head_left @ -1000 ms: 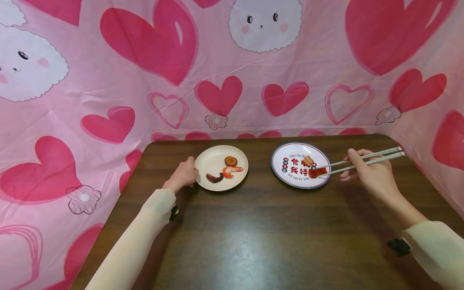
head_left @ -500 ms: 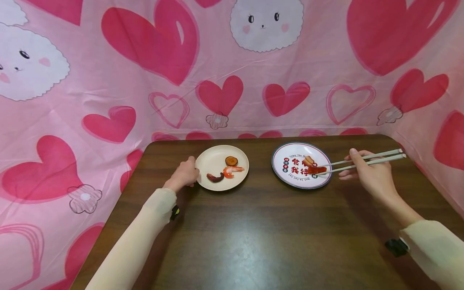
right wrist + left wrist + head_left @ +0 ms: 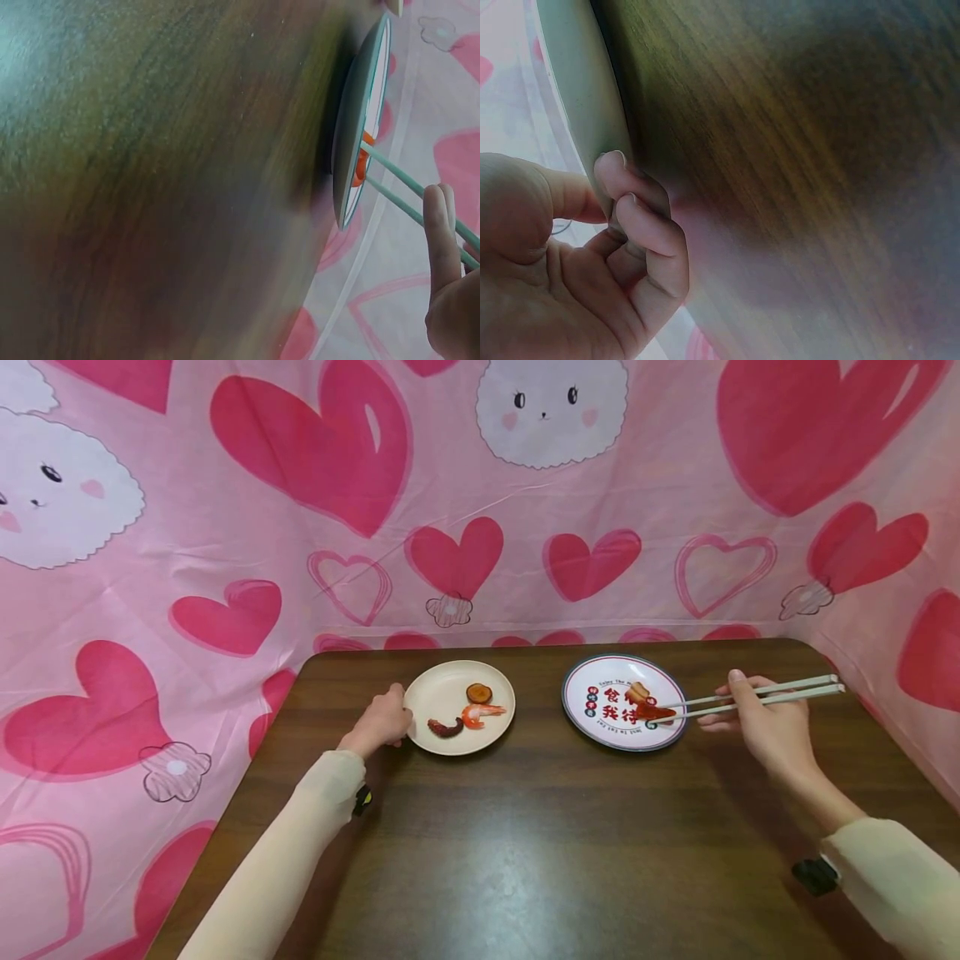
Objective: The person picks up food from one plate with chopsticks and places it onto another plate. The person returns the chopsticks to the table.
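My left hand pinches the left rim of a cream plate; in the left wrist view its fingers curl at the plate's edge. On that plate lie a brown round slice, an orange-and-white shrimp and a dark red curled piece like an octopus tentacle. My right hand holds a pair of pale green chopsticks. Their tips are at a glossy red piece of food on the white printed plate. A tan layered piece lies right behind it.
Both plates stand toward the far side of a dark wooden table. A pink cloth with hearts hangs close behind the table and along its sides.
The chopsticks have shifted slightly in my right hand, and the red piece between their tips has tilted and moved a little toward the tan piece. My left hand keeps its place.
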`<state>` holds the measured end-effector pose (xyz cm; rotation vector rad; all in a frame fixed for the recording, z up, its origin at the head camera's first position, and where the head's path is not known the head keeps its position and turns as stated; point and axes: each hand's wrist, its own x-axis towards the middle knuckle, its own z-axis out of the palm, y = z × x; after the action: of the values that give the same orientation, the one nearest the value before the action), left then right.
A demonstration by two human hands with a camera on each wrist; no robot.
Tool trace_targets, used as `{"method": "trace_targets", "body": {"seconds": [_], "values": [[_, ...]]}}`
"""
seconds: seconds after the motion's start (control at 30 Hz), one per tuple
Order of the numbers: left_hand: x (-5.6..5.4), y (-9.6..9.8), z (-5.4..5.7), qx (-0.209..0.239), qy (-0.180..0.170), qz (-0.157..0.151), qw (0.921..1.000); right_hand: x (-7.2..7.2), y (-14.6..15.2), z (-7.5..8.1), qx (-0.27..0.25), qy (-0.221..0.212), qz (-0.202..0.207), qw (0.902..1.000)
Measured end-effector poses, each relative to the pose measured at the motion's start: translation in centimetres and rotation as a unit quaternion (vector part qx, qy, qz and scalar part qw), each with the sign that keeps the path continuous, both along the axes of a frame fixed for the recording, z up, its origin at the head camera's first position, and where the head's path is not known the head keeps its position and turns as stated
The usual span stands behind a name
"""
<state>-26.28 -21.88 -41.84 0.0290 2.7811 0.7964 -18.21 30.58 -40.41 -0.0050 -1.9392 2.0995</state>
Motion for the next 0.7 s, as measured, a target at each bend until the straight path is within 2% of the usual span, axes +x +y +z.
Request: {"method": "trace_targets", "body": {"seconds": [0.23,0.5,0.7], "values": [[0.22,0.14,0.05,-0.002,0.002,-0.003,1.0000,0.08,-0.24,-0.26,0.021,0.006,-0.030,0.9993],[-0.03,0.03,-0.04,0.003,0.003,-0.006,1.0000,0.38,-0.36,-0.11,-0.005,0.027,-0.040,0.9988],[-0.03,-0.04,-0.04,0.000,0.002,-0.004,1.0000,0.53,-0.27,-0.18,-0.007,0.023,-0.055,0.9982]]}}
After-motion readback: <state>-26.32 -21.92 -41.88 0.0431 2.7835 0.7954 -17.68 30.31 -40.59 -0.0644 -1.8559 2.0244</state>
